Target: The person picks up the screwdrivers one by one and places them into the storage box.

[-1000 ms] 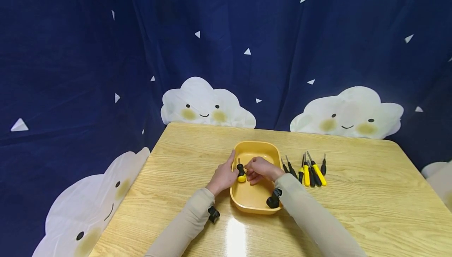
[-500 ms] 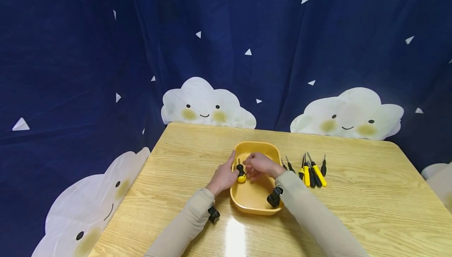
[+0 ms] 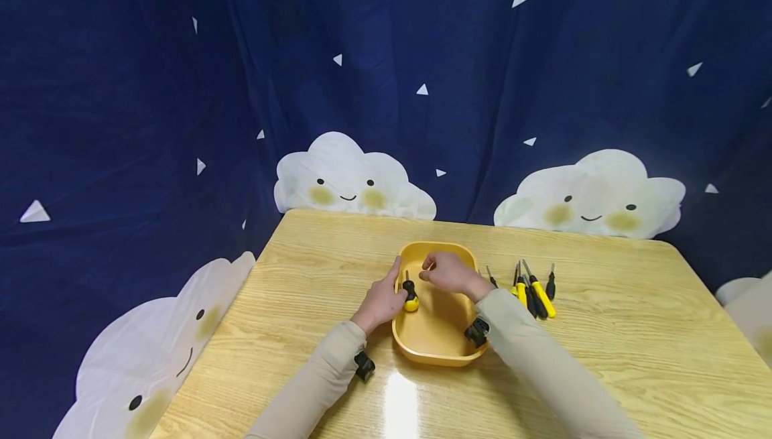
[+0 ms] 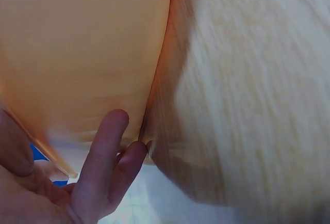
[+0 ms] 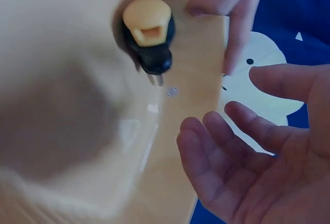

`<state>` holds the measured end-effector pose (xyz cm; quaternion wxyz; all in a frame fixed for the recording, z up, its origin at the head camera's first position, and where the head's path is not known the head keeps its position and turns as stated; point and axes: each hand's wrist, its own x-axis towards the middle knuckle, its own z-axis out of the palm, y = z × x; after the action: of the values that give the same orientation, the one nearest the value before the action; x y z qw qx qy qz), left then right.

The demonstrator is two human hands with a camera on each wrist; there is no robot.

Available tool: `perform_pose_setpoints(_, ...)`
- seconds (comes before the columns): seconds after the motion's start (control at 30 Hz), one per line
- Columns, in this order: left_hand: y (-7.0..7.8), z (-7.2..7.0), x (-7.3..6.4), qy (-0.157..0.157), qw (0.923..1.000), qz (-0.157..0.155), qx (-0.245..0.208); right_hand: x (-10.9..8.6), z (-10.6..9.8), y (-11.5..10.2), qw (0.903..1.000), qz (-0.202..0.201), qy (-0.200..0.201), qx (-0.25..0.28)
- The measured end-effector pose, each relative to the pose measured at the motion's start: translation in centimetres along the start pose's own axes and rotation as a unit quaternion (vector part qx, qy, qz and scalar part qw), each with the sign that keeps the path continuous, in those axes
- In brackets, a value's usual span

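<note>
An orange plastic tray [image 3: 434, 359] stands on the table, with a stubby black-and-yellow screwdriver [image 3: 411, 297] inside along its left wall, shaft pointing to the far end. My left hand [image 3: 380, 301] grips that left wall, thumb over the rim and fingers along the outside. In the left wrist view, fingers [image 4: 105, 152] lie against the tray's outer side. Over the tray's far half is my right hand [image 3: 449, 273], fingers loosely bent and holding nothing. The right wrist view shows its spread fingers [image 5: 193, 152] apart from the screwdriver [image 5: 148, 25].
To the right of the tray, several screwdrivers [image 3: 533, 291] with yellow and black handles lie in a group, partly covered by the right sleeve [image 3: 525, 338]. One small black screwdriver [image 3: 551, 283] lies at their right. A dark blue curtain [image 3: 386, 57] hangs behind the wooden table [image 3: 633, 332].
My right hand has drawn away from the screwdriver, up and to the right, toward the tray's far end. The screwdriver stays by the left wall; the left hand keeps its grip.
</note>
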<state>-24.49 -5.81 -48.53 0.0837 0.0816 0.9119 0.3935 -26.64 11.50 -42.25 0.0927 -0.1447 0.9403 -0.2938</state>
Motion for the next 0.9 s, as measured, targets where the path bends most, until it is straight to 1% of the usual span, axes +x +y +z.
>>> perform_pose_setpoints(0.1,0.0,0.0,0.0,-0.004,0.9999,-0.004,-0.01,-0.3,-0.9,0.0,0.9995,-0.015,0.01,-0.025)
perform_pose_setpoints(0.27,-0.1,0.1,-0.1,-0.008,0.9996,-0.007,-0.025,-1.1,-2.4,0.1,0.9984,-0.019,0.026,-0.045)
perform_pose_setpoints(0.4,0.0,0.1,-0.2,-0.004,0.9997,-0.002,-0.025,-1.6,-3.6,0.7,0.9966,-0.024,0.044,-0.065)
perform_pose_setpoints(0.5,0.1,0.1,-0.2,0.0,0.9998,0.001,-0.021,-1.9,-4.4,1.2,0.996,-0.022,0.052,-0.069)
perform_pose_setpoints(0.73,0.0,0.0,-0.1,-0.005,0.9996,-0.008,-0.026,-2.4,-6.1,2.9,0.9958,-0.03,0.061,-0.061)
perform_pose_setpoints(0.9,-0.2,0.0,-0.1,-0.009,0.9995,-0.01,-0.03,-3.0,-7.0,4.1,0.9955,-0.019,0.068,-0.063)
